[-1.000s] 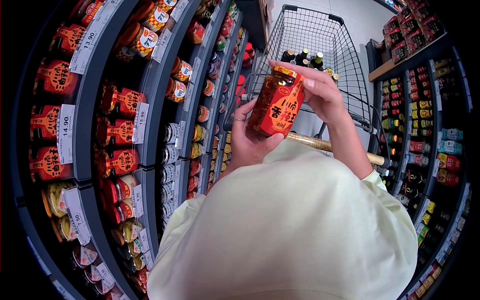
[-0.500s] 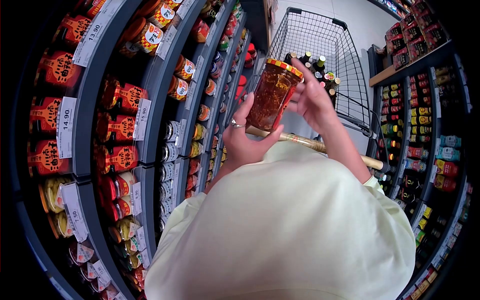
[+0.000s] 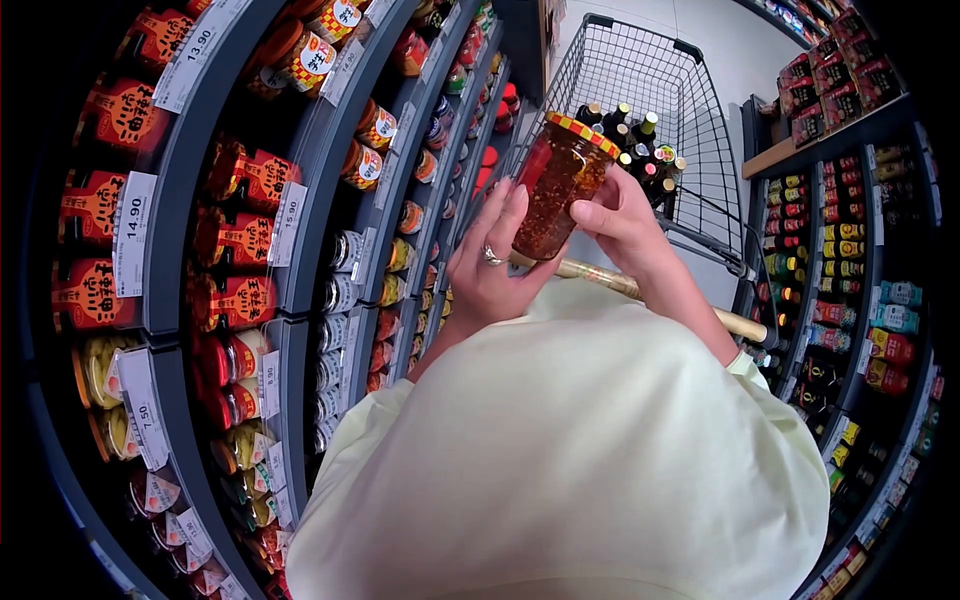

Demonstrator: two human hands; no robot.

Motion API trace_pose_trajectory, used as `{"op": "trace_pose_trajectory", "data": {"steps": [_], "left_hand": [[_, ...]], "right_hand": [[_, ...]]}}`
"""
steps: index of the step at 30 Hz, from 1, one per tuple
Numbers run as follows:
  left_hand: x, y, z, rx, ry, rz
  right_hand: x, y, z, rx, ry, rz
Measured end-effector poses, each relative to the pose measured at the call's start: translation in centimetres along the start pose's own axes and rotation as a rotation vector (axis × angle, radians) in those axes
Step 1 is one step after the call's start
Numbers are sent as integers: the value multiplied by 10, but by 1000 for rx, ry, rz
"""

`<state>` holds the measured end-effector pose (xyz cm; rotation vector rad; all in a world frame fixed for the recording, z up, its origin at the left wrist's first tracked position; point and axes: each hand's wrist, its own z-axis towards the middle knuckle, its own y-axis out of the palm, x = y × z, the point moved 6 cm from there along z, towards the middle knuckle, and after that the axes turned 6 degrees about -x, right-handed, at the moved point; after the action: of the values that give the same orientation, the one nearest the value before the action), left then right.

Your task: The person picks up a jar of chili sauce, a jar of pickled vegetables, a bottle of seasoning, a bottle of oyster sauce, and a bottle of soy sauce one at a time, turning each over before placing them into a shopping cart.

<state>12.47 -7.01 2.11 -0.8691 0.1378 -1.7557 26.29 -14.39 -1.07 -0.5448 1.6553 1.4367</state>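
Note:
A glass jar (image 3: 562, 185) of dark red, flaky contents, with a red-and-yellow checkered lid, is held up in front of my chest, tilted. My left hand (image 3: 492, 250), with a ring on one finger, is wrapped round its lower left side. My right hand (image 3: 628, 222) grips the jar's right side, with the thumb across the front of the glass. Just beyond the jar, several dark bottles (image 3: 645, 130) stand in a wire shopping cart (image 3: 700, 90).
Shelves with price tags (image 3: 133, 235) and red-labelled jars (image 3: 125, 112) rise close on my left. The cart's handle (image 3: 740, 325) crosses in front of my body. On the right stand more shelves (image 3: 850, 400) of jars and packets, and red boxes (image 3: 830, 75).
My right hand has come down from beside the lid onto the jar's right side. The jar has turned, and my left thumb no longer shows on its front.

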Motion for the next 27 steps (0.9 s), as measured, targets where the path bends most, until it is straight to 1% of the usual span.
{"op": "trace_pose_trajectory", "data": {"steps": [3,6,8,9,10,11,12,13,14,15,16,17,18,20,21,22,24,25,26,27], "left_hand": [[1,1,1,10,5,3],[1,1,5,-18,2,-32],[-10,9,-2,-66,-357,-540],[-14,11,-2,-26,-472,-782],[-21,17,-5,49,-596,-1055],[-26,21,-8,22,-720,-1246],[-29,24,-12,-5,-845,-1434],[-33,30,-19,-77,-833,-1446],[-35,31,-20,-79,-833,-1447],[-34,38,-24,-74,-926,-1657],[-31,45,-30,-65,-1019,-1868],[-34,54,-35,-117,-990,-2001],[-38,59,-41,-115,-990,-2002],[-32,68,-47,-138,-1013,-2409],[-34,72,-51,-122,-1056,-2456],[-38,74,-54,-114,-1053,-2458],[-39,78,-58,-147,-1149,-2531],[-35,76,-54,-172,-1210,-2421],[-36,76,-56,-167,-1208,-2420],[-39,77,-58,-199,-1202,-2364]], "right_hand": [[-1,0,0,-4,-31,29],[-3,-3,-2,-8,-76,-47],[0,-8,-2,-76,-85,18],[1,-11,0,-74,-89,15],[2,-15,1,-29,-84,-13],[4,-19,2,17,-77,-39],[6,-20,3,19,-79,-40],[6,-18,4,-22,-100,-110],[6,-14,5,-62,-120,-180],[4,-2,6,-125,-84,-120],[5,-1,5,-122,-81,-120],[10,0,5,-120,-10,-132],[15,2,5,-120,60,-145],[17,13,10,-87,27,-117],[19,11,11,12,18,-132],[20,7,10,111,9,-147],[22,6,12,138,23,-166],[18,7,11,180,62,-195],[17,7,10,223,99,-224],[19,5,10,220,100,-225]]}}
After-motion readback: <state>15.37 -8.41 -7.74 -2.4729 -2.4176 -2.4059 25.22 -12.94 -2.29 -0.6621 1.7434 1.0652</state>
